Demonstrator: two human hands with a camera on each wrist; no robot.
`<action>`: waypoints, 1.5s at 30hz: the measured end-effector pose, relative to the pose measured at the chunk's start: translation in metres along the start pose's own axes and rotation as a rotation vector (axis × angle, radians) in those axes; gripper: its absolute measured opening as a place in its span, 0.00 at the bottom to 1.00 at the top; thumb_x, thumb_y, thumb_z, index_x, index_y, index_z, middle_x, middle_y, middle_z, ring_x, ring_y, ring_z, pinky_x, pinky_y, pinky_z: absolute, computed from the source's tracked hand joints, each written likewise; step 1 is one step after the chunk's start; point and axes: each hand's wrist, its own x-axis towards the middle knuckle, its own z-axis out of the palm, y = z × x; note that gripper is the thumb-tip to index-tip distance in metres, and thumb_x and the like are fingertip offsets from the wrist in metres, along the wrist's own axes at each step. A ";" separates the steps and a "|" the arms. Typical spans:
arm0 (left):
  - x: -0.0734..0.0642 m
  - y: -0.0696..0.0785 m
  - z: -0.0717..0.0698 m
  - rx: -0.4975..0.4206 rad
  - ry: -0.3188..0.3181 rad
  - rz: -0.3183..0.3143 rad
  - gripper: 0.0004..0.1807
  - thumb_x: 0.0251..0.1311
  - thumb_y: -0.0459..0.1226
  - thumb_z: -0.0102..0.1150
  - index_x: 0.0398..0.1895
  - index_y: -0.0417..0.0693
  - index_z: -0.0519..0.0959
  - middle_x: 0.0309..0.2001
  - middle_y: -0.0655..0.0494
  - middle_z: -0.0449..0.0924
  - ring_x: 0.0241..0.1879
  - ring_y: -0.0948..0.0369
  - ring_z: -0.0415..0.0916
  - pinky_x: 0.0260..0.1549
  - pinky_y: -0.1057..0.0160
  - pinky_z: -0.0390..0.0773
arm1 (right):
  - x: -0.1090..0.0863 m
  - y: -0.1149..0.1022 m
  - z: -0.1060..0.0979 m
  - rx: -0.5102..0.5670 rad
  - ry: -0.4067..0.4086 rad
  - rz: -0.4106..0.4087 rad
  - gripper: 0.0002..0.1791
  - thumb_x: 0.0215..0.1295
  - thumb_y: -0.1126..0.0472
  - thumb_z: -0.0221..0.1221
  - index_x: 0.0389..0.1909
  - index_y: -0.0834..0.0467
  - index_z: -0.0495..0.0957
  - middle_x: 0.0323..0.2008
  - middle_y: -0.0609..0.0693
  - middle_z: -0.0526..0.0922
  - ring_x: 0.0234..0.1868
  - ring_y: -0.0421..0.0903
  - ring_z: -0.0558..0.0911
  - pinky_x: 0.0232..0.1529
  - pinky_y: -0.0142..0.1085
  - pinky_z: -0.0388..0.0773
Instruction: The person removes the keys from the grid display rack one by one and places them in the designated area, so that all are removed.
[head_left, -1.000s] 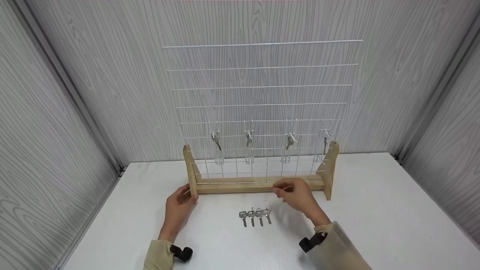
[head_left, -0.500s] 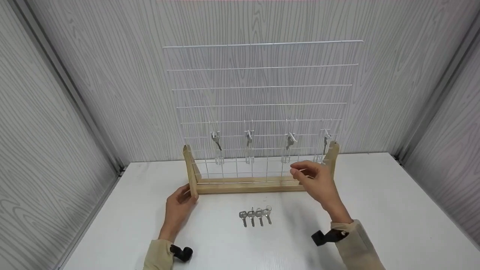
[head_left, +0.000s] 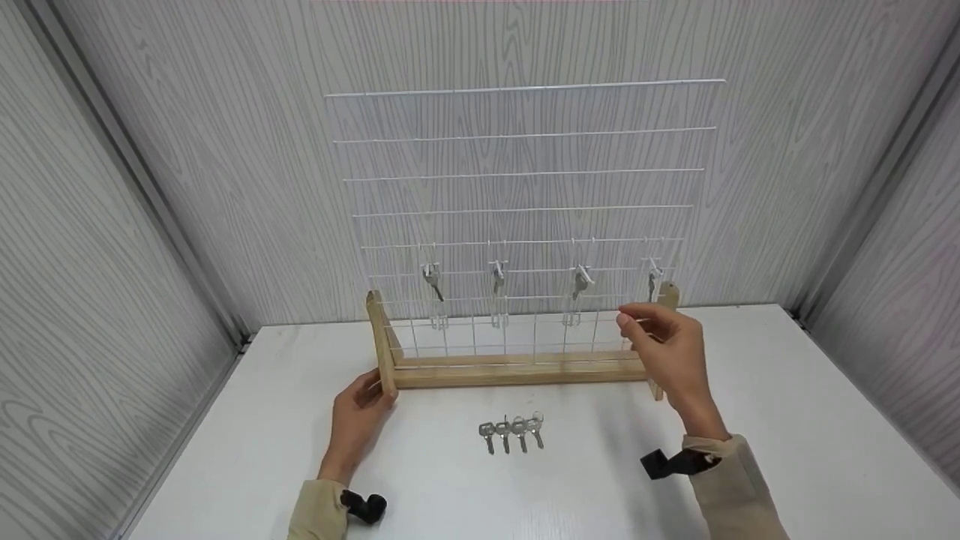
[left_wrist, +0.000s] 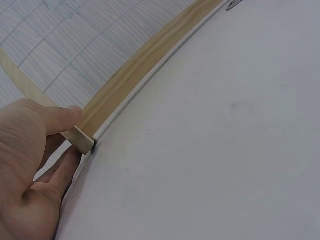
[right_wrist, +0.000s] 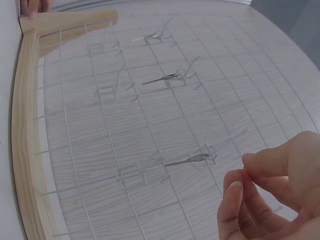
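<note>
Keys (head_left: 503, 428) are lying down-left of the right hand (head_left: 667, 345), fingertips (right_wrist: 234, 187) bunched, load unclear; left hand (head_left: 358, 416) is gripping the wooden upright (head_left: 381, 330)

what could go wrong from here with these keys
In the head view, the right hand is just below the far-right hanging key and might knock it loose.
If the left hand loses its grip on the wooden end, the wire rack could shift.
The four keys on the table lie close together; lifting one might drag another.
</note>
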 end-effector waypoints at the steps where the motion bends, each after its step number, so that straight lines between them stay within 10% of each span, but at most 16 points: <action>1: 0.000 0.000 0.000 -0.005 -0.002 0.001 0.29 0.70 0.33 0.69 0.74 0.42 0.75 0.72 0.37 0.75 0.73 0.43 0.74 0.63 0.66 0.83 | 0.001 0.001 -0.001 0.006 0.009 -0.006 0.08 0.72 0.66 0.68 0.48 0.62 0.90 0.40 0.61 0.90 0.36 0.40 0.87 0.36 0.27 0.85; 27: -0.003 0.000 0.002 0.011 0.005 -0.001 0.29 0.71 0.33 0.69 0.73 0.42 0.75 0.72 0.38 0.75 0.73 0.42 0.74 0.62 0.64 0.84 | 0.014 0.010 -0.012 0.065 0.241 -0.053 0.11 0.73 0.67 0.67 0.52 0.63 0.88 0.42 0.43 0.86 0.40 0.39 0.86 0.39 0.23 0.85; 45: -0.003 0.002 0.002 -0.011 -0.004 -0.004 0.29 0.71 0.31 0.67 0.74 0.42 0.75 0.73 0.36 0.74 0.73 0.41 0.73 0.61 0.67 0.84 | 0.038 0.013 -0.019 0.037 0.176 0.037 0.16 0.78 0.62 0.63 0.61 0.63 0.83 0.53 0.53 0.81 0.44 0.40 0.83 0.38 0.21 0.82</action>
